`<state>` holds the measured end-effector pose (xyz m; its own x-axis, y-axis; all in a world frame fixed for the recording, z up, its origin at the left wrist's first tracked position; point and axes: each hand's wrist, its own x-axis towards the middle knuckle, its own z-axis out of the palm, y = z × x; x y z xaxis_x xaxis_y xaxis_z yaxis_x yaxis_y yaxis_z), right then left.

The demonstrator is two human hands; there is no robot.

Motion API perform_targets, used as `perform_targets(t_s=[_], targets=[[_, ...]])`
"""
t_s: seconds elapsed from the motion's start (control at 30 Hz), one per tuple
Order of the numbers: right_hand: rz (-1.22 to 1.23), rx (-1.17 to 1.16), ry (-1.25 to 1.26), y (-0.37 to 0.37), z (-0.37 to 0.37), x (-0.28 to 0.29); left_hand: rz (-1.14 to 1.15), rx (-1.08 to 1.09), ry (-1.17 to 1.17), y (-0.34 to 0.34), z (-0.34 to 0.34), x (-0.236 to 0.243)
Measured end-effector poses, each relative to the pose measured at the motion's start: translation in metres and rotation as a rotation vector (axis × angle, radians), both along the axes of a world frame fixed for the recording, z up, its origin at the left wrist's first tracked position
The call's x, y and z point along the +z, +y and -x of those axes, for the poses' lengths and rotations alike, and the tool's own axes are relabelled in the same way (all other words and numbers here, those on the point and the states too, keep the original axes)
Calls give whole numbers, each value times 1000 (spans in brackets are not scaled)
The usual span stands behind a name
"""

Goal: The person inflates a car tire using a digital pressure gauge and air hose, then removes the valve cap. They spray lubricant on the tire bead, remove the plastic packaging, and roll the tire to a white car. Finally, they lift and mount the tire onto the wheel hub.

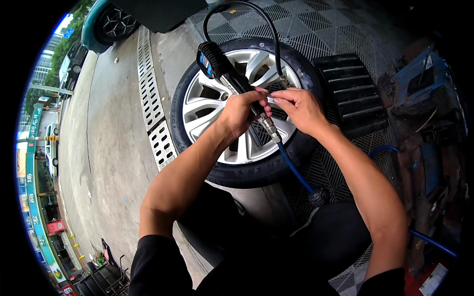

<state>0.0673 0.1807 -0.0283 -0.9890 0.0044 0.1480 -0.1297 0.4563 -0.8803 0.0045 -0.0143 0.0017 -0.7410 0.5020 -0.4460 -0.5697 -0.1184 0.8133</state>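
lying over tiles (316,22) near drain grate (144,64): wheel (242,149); left grip (241,111) closed round inflator (215,61), right grip (302,111) pinched, contents unclear.

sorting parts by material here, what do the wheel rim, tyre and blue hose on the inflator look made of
Wheel rim: probably cast alloy, smooth silver finish, judging by its bright spokes. Tyre: rubber, dark and fairly matte, with moulded sidewall markings. Blue hose: flexible plastic or rubber, slightly glossy; the look leaves which open.
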Motion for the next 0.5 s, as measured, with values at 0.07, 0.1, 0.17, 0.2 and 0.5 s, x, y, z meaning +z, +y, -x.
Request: perform_targets(t_s=[0.07, 0.1, 0.17, 0.2, 0.5], targets=[[2, -10, -6, -2, 0, -1, -16, -4, 2, 1, 1, -1], [11, -14, 2, -3, 0, -2, -21, -2, 4, 1, 0, -1], [29, -22, 17, -3, 1, -3, -30, 3, 8, 2, 0, 0], [49, -21, 8, -3, 1, -4, -31, 8, 5, 2, 0, 0], [296, 42, -130, -6, 0, -2, -55, 5, 8, 2, -3, -1]])
